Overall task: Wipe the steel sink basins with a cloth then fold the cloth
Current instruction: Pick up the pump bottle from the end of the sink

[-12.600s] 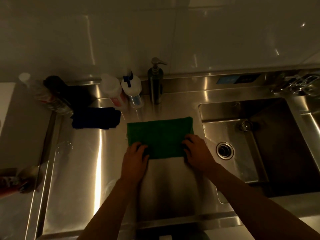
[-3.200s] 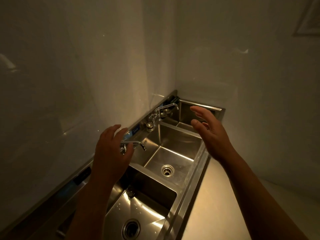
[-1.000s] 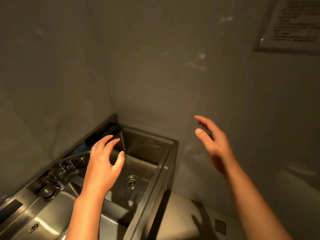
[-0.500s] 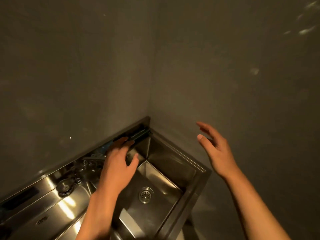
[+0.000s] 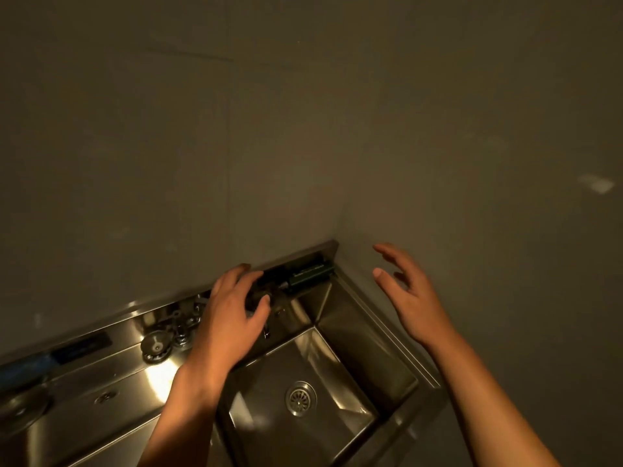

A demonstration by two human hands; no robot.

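Note:
The end steel sink basin (image 5: 354, 352) sits in the room's corner, with a round drain (image 5: 301, 398) in its floor. My left hand (image 5: 232, 311) is raised over the basin's back ledge near the tap fittings (image 5: 175, 326), fingers spread and holding nothing. My right hand (image 5: 409, 294) hovers above the basin's right rim by the wall, fingers loosely spread, also empty. A dark green item (image 5: 308, 272) lies on the back ledge in the corner; I cannot tell what it is. The cloth is not in view.
Grey walls meet right behind the basin. A second basin (image 5: 101, 423) lies to the left, with a round plug-like part (image 5: 155, 348) on the ledge. The sink's front rim (image 5: 409, 429) drops off to the floor at lower right.
The view has swung left and down onto the corner basin. My left hand has reached further along the back ledge toward the dark green item; my right hand stays raised and open.

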